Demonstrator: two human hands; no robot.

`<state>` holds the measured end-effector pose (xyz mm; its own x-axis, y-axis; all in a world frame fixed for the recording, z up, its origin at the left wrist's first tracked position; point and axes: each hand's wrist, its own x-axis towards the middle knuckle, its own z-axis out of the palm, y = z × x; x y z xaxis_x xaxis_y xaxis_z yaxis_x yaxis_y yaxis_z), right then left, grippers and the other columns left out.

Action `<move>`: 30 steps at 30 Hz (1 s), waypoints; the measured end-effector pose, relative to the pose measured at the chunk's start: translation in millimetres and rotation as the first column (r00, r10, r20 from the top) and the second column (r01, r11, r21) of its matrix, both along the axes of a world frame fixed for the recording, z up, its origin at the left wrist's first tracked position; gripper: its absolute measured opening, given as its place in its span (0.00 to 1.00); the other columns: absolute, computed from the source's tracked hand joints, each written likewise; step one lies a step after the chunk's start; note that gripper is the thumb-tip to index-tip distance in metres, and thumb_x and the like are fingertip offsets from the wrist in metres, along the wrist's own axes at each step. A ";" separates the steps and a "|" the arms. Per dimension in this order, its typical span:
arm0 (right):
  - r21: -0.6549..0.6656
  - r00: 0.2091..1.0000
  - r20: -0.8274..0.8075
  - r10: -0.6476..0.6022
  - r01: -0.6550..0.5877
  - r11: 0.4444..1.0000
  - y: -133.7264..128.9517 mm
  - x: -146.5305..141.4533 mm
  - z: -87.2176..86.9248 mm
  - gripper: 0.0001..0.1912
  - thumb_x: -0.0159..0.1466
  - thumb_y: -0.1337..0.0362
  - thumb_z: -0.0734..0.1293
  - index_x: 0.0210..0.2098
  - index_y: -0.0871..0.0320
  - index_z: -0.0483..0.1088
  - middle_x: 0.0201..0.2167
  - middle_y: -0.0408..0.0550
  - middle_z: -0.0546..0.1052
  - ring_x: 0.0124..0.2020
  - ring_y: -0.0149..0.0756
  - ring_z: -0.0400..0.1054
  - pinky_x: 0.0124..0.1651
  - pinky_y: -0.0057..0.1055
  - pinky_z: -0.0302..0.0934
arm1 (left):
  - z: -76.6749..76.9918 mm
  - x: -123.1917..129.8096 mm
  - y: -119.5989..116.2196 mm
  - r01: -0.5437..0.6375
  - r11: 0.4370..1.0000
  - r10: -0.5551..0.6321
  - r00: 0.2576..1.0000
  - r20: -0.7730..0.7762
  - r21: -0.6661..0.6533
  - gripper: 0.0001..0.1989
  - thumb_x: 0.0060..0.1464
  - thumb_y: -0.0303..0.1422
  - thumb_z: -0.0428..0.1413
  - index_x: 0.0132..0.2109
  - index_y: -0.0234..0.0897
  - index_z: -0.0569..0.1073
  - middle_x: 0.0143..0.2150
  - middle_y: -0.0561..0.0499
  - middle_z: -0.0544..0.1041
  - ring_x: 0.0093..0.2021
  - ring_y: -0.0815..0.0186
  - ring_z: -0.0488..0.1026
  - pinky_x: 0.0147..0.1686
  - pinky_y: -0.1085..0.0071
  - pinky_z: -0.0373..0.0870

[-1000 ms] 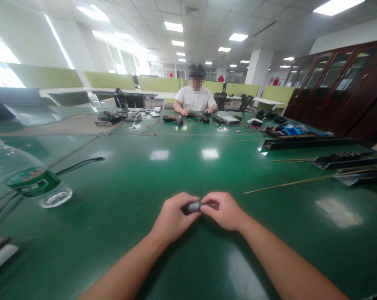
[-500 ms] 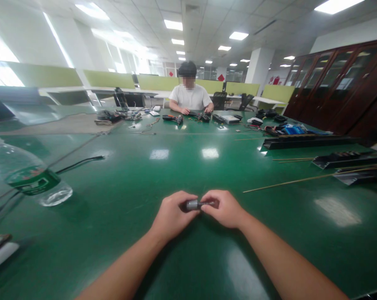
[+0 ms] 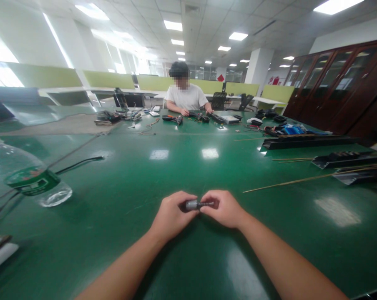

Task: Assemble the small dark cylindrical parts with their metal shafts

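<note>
A small grey metal cylinder (image 3: 192, 205) with a thin, dark, ridged shaft (image 3: 208, 203) lies level between my hands, just over the green tabletop (image 3: 188, 171). My left hand (image 3: 169, 216) is closed around the cylinder's left end, thumb below and fingers above. From the other side, my right hand (image 3: 225, 209) pinches around the shaft close to where it meets the cylinder. The fingertips of both hands nearly touch. The cylinder's far left end is hidden in my left palm.
A clear bottle (image 3: 35, 179) with a green label stands at left, near a black cable (image 3: 80, 163). Black metal channels (image 3: 310, 142) and thin brass-coloured rods (image 3: 288, 182) lie at right. Across the table a person in white (image 3: 188, 98) sits behind a drill (image 3: 173, 119).
My hands and the grey cylinder stay almost where they were. Across the table, the person has leaned slightly to the left, head lower.
</note>
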<state>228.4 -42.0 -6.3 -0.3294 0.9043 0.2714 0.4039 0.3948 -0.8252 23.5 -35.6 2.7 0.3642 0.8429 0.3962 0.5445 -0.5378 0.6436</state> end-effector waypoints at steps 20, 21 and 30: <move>0.004 0.999 0.007 -0.035 0.035 0.999 2.1 1.4 -4.3 0.07 0.58 0.65 0.71 0.36 0.58 0.76 0.30 0.44 0.78 0.29 0.33 0.70 0.33 0.27 0.62 | 0.8 -2.0 1.7 -0.019 0.999 0.019 1.000 0.002 0.027 0.09 0.49 0.32 0.64 0.40 0.41 0.79 0.37 0.51 0.80 0.37 0.63 0.76 0.38 0.69 0.71; 0.000 0.999 0.004 -0.033 0.033 0.999 2.3 1.3 -4.7 0.07 0.57 0.65 0.71 0.36 0.58 0.76 0.30 0.44 0.78 0.29 0.33 0.70 0.33 0.27 0.62 | 0.4 -2.2 1.6 -0.019 0.999 0.019 1.000 0.002 0.032 0.09 0.49 0.32 0.63 0.40 0.41 0.79 0.37 0.50 0.80 0.37 0.63 0.76 0.38 0.69 0.71; -0.012 0.998 0.020 -0.054 0.054 0.998 2.2 2.0 -2.8 0.07 0.58 0.64 0.71 0.36 0.59 0.75 0.28 0.44 0.77 0.28 0.32 0.68 0.31 0.26 0.60 | -0.3 -2.9 2.2 -0.022 0.999 0.022 1.000 0.009 0.046 0.09 0.48 0.32 0.64 0.40 0.41 0.79 0.37 0.51 0.80 0.37 0.63 0.77 0.39 0.69 0.72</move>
